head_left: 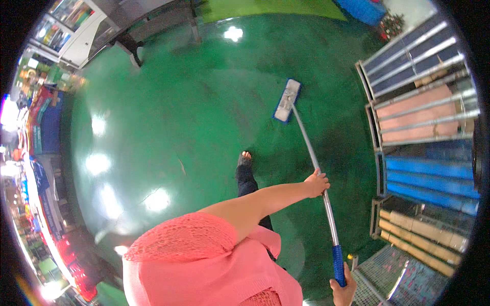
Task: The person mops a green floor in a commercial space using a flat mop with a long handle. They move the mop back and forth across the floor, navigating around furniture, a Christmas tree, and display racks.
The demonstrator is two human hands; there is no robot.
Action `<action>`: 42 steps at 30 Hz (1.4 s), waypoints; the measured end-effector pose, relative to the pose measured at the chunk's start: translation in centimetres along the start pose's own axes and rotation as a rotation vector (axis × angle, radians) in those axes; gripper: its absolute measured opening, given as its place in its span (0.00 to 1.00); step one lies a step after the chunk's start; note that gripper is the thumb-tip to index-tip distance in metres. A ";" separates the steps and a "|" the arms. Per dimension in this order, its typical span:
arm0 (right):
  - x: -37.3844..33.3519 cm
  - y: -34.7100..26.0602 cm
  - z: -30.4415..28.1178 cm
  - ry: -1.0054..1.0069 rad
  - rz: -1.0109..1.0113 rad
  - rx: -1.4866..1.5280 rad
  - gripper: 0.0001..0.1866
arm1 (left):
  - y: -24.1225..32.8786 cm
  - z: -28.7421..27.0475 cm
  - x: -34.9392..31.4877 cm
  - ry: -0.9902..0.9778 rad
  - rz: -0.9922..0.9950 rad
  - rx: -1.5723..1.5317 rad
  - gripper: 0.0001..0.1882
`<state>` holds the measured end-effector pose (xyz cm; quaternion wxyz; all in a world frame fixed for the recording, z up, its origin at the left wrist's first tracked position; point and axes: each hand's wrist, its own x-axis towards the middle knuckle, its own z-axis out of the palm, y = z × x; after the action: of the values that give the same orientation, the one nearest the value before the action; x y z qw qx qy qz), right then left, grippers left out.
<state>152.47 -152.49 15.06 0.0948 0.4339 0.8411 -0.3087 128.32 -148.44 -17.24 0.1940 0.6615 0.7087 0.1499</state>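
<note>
A flat mop (288,101) with a white and blue-edged head rests on the green floor ahead of me. Its silver pole (308,140) slants down toward my right side and ends in a blue ribbed grip (338,262). My left hand (317,184) reaches across my body, closed round the middle of the pole. Lower down, near the picture's bottom edge, my right hand (343,289) is closed on the end of the blue grip. Part of that hand is cut off by the edge. My foot (245,155) shows on the floor, left of the pole.
Metal racks (375,122) with boards and blue panels line the right side. Shelves with colourful goods (48,219) run along the left. A dark table (158,28) stands at the far left, with a green mat (270,9) beside it. Lamp reflections shine on the floor.
</note>
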 end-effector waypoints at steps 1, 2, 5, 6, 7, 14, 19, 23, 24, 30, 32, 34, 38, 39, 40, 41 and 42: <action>1.5 -1.4 -0.5 0.006 -0.108 -0.104 0.30 | -2.2 -1.2 -0.7 0.008 -0.017 -0.010 0.15; 2.8 -2.9 -1.0 -0.048 -0.024 -0.090 0.29 | -3.7 -2.6 -2.0 0.006 -0.038 -0.031 0.15; 9.1 -2.6 0.4 -0.185 0.163 0.273 0.34 | -10.1 -7.7 -5.4 -0.038 -0.167 -0.050 0.14; 11.2 -5.3 1.0 -0.246 0.260 0.259 0.33 | -13.1 -8.6 -6.5 -0.081 -0.224 -0.036 0.14; 13.4 -7.2 2.2 -0.286 0.189 0.218 0.33 | -16.4 -8.8 -7.5 -0.124 -0.276 -0.033 0.15; 25.5 -24.3 16.0 -0.356 -0.238 0.183 0.33 | -38.4 -13.3 -19.0 -0.088 -0.662 0.112 0.18; 30.1 -33.9 19.8 -0.436 -0.223 0.177 0.31 | -47.3 -16.4 -24.3 -0.047 -0.785 0.072 0.19; 31.8 -42.8 28.5 -0.279 -0.340 0.268 0.30 | -57.2 -19.7 -29.6 -0.014 -0.937 0.086 0.23; 32.2 -46.4 30.0 -0.320 -0.259 0.235 0.29 | -59.9 -20.7 -30.9 0.002 -1.006 0.081 0.26; 38.5 -58.5 37.1 -0.343 -0.095 0.211 0.27 | -75.0 -23.9 -33.7 0.151 -1.170 -0.018 0.37; 39.6 -60.5 36.7 -0.254 -0.193 0.103 0.26 | -77.4 -23.2 -33.1 0.211 -1.104 -0.002 0.40; 39.9 -61.3 35.4 -0.237 -0.156 0.093 0.26 | -76.8 -25.4 -31.9 0.223 -1.038 -0.074 0.43; 37.8 -63.0 32.9 -0.205 -0.160 -0.059 0.27 | -75.2 -26.7 -30.9 0.217 -0.962 -0.081 0.42; 37.2 -63.1 32.5 -0.188 -0.162 -0.124 0.27 | -74.4 -27.4 -30.6 0.231 -0.936 -0.128 0.41; 36.6 -63.2 32.3 -0.151 -0.188 -0.121 0.27 | -74.2 -27.3 -30.2 0.275 -0.905 -0.107 0.39; 36.0 -63.1 31.6 -0.149 -0.206 -0.174 0.27 | -73.1 -27.4 -30.0 0.293 -0.884 -0.144 0.37; 35.4 -62.9 30.8 -0.146 -0.223 -0.227 0.28 | -72.3 -27.2 -30.0 0.332 -0.886 -0.157 0.37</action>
<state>78.09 -174.48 3.07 0.1693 0.3009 0.9043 -0.2510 53.38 -182.90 -24.94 0.1727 0.2461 0.9305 0.2092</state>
